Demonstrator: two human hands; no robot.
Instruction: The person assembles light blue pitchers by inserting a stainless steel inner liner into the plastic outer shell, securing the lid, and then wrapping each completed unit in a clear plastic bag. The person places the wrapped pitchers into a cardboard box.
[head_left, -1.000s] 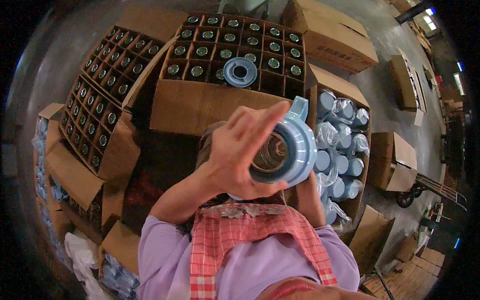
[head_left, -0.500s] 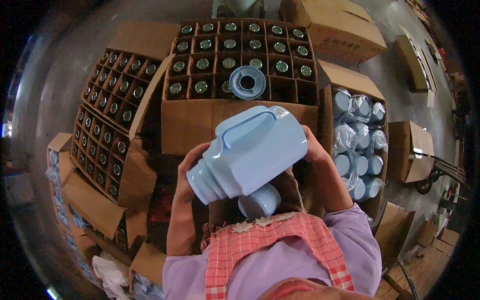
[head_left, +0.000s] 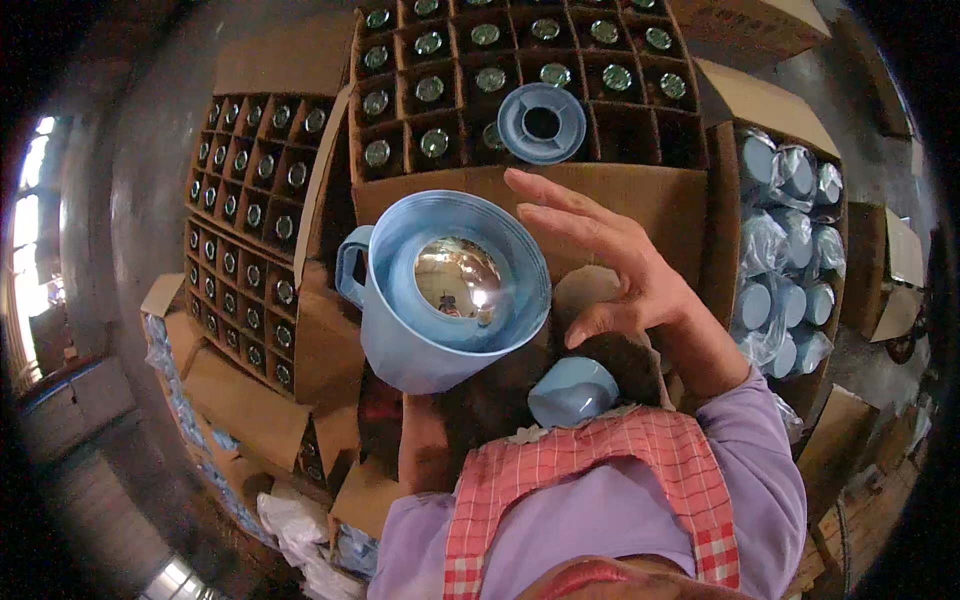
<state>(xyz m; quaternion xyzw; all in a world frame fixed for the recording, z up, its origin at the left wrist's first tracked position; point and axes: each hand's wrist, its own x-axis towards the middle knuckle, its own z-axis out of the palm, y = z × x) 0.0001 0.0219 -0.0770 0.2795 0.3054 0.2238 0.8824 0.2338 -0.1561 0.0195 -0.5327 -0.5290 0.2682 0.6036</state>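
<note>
A moment ago the jug [head_left: 440, 295] lay on its side in both my hands, with the neck pointing to my left; now I have turned it so its open end looks up at me. This lets me look inside, and I judge that I am checking the silver glass liner [head_left: 458, 278] there. My right hand [head_left: 625, 270] has let go and stands open beside the jug, fingers spread, not touching it. My left hand is hidden under the jug; I think it carries the jug from below, but I cannot see the grip. The jug is pale blue plastic with a handle on its left side, held in front of my chest above the box [head_left: 520, 195] of liners. A small blue cap [head_left: 572, 390] sits just below it, near my apron [head_left: 600, 480].
</note>
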